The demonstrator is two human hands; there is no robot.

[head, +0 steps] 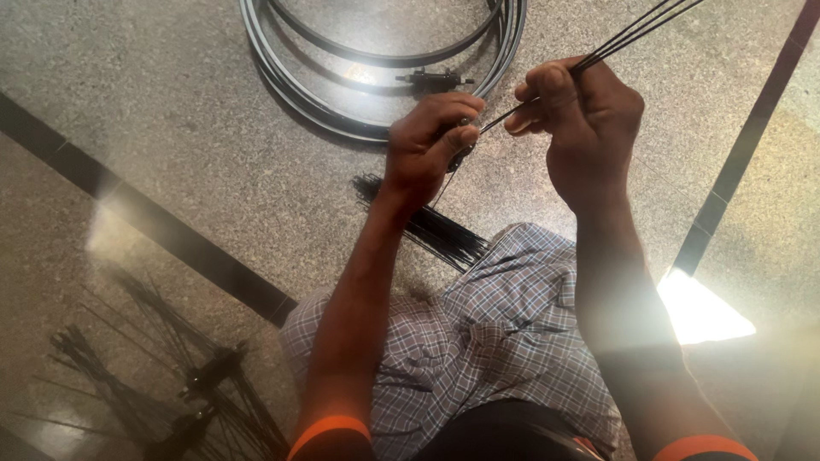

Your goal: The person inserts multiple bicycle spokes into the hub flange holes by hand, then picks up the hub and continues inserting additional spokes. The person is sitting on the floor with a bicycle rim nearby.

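Held up between both hands, above the lap: a small bunch of thin black metal spokes, running from the fingers up and away to the upper right. Right hand closed around the bunch near its lower end, thumb pressed on top. Left hand curled shut on a small dark metal part where the spoke ends meet (probably a wheel hub, mostly hidden by the fingers).

Judged by look: light, stiff yet springy wire, smooth and likely slippery, prone to fanning out or bending if gripped far from the end. Best taken close to the end being worked, pinched between thumb and fingertips, the rest left free to trail.

Below, a polished speckled grey stone floor with dark inlaid strips, glaring under strong light at the right. Near the top, black round wheel rims lying flat, a short black axle-like piece inside them. Just under the left wrist, a loose heap of more black spokes on the floor. Lower left, a dark hub bristling with spokes. Checked shirt over the lap.
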